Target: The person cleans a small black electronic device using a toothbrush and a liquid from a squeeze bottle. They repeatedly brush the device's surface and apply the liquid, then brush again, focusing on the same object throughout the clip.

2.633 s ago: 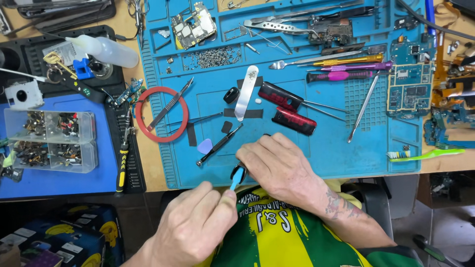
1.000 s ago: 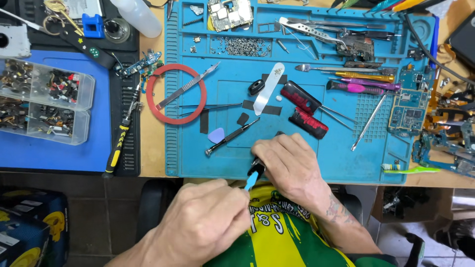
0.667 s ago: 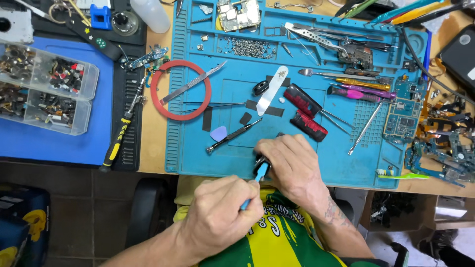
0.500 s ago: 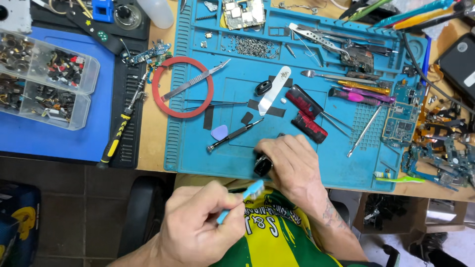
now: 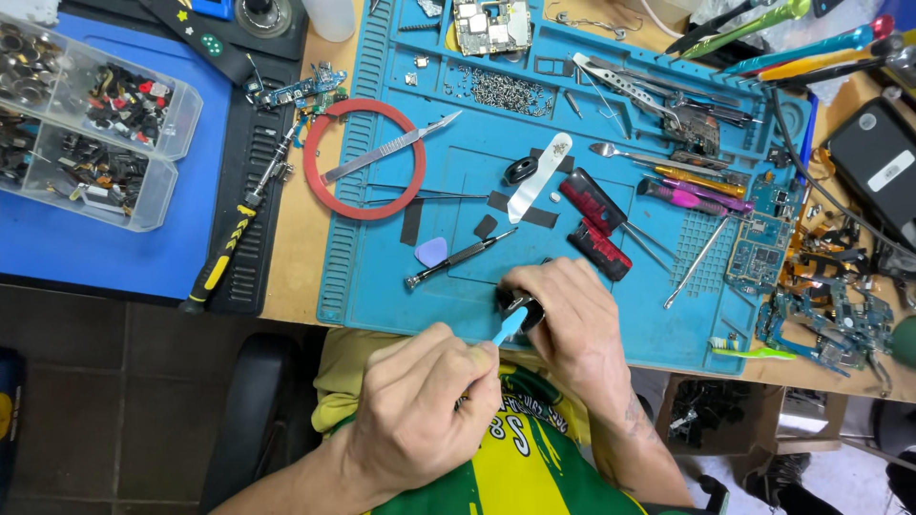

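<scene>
My left hand (image 5: pixel 420 410) grips a light blue brush-like tool (image 5: pixel 509 327), its tip touching a small black part (image 5: pixel 520 310). My right hand (image 5: pixel 568 319) pinches that small black part against the near edge of the blue work mat (image 5: pixel 382 286). Both hands hover over my lap at the table's front edge. Just beyond them lie a black-handled screwdriver (image 5: pixel 458 259) and a purple pick (image 5: pixel 430 252).
A red ring (image 5: pixel 320 195) with a scalpel (image 5: pixel 391 153) across it lies at mat left. Red-and-black tools (image 5: pixel 596 224), tweezers, screwdrivers and circuit boards (image 5: pixel 763 248) fill the right. A clear parts box (image 5: pixel 86 124) sits far left, a yellow-black screwdriver (image 5: pixel 224 262) beside it.
My left hand has swung the blue tool back up to the black part after pulling it away toward my lap. The right hand stays on the part; the view has shifted.
</scene>
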